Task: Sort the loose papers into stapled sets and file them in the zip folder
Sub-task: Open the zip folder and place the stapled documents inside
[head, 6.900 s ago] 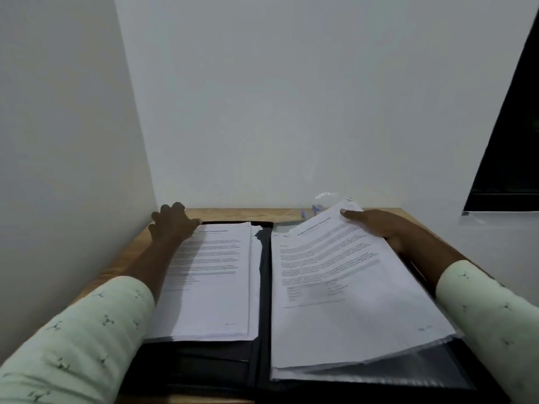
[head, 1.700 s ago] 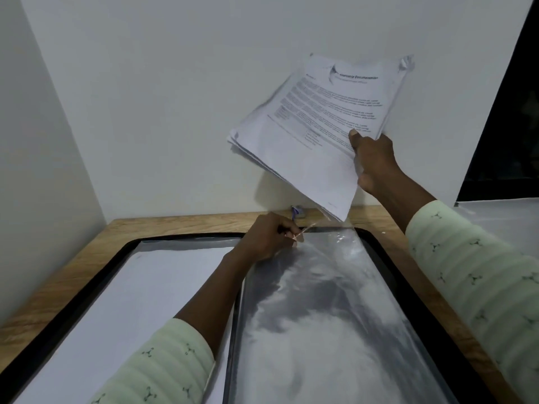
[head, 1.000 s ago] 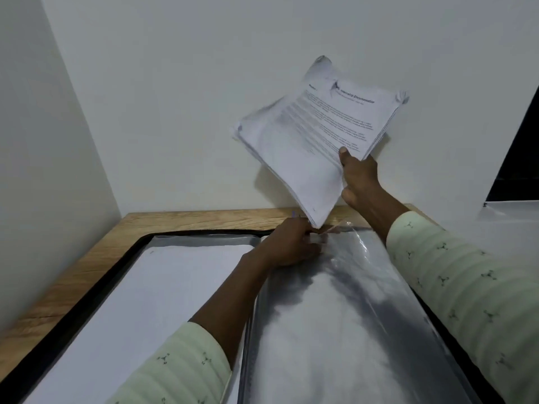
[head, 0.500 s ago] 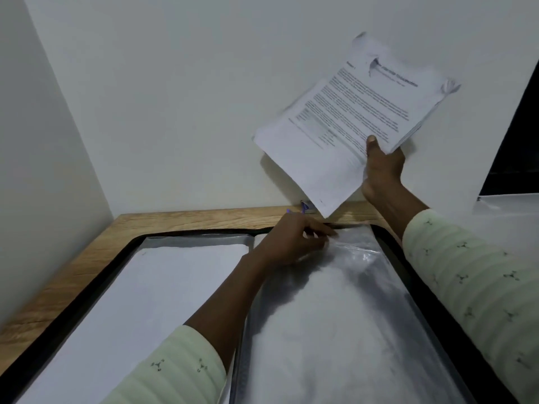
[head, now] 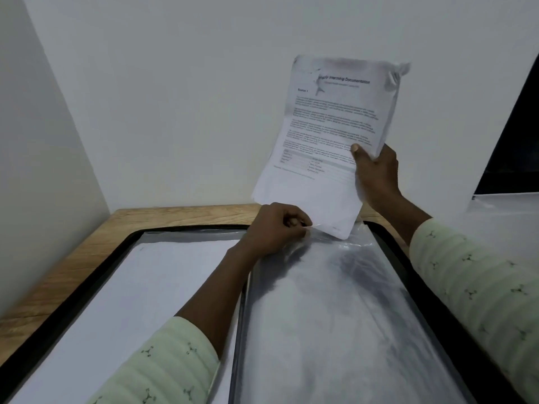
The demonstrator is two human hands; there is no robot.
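The left hand [head: 274,228] is pinching the top edge of the clear sleeve [head: 335,316] in the zip folder [head: 392,246] while the right hand [head: 376,176] is gripping the paper set [head: 329,135], its lower corner at that edge, so lifting the film wider and feeding the pages in squarely is looking wise.

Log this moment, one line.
left hand pinches plastic sleeve edge | right hand holds paper set, corner near that edge | unfiled

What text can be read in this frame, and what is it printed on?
"Internship Documentation": heading on the top page of the paper set held up by the right hand; the word before it is blurred.
"Section 1": probably, the bold line under the heading at the left; blurred.
Paragraphs and table on that page: too small and blurred to read.
Plastic sleeve and white sheet in the folder: no text visible.
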